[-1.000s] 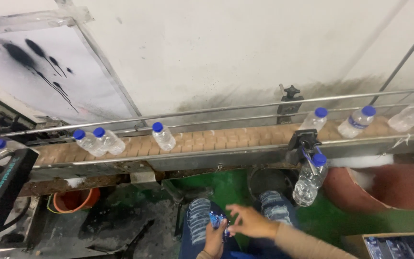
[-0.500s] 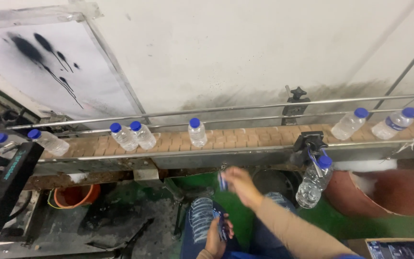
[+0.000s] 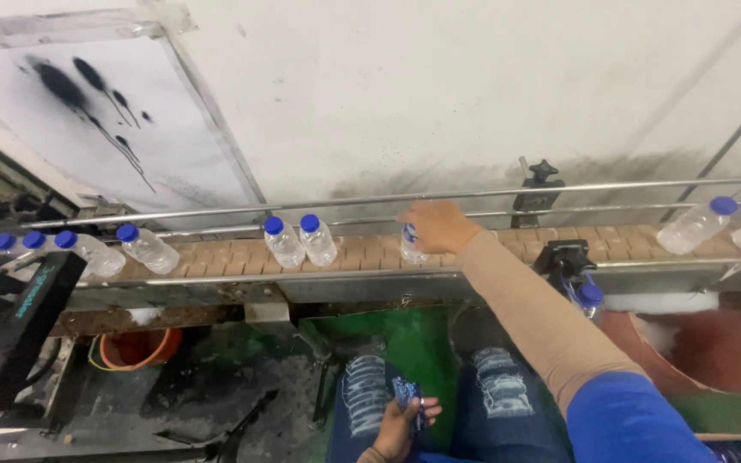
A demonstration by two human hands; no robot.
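Clear plastic water bottle [image 3: 411,247] stands upright on the tan slatted conveyor belt [image 3: 216,254], and the right hand [image 3: 437,226] reaches over it, fingers curled down around its top and closed on it. Just left stand two blue-capped bottles [image 3: 302,241] side by side. Low over the lap, the left hand [image 3: 398,425] grips a small bundle of blue labels [image 3: 408,398], fingers wrapped round it.

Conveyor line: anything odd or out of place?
Yes. One bottle hangs below the conveyor belt beside a black bracket, off the line, while the others stand on it. The right hand grips a bottle on the belt; the left hand holds blue labels.
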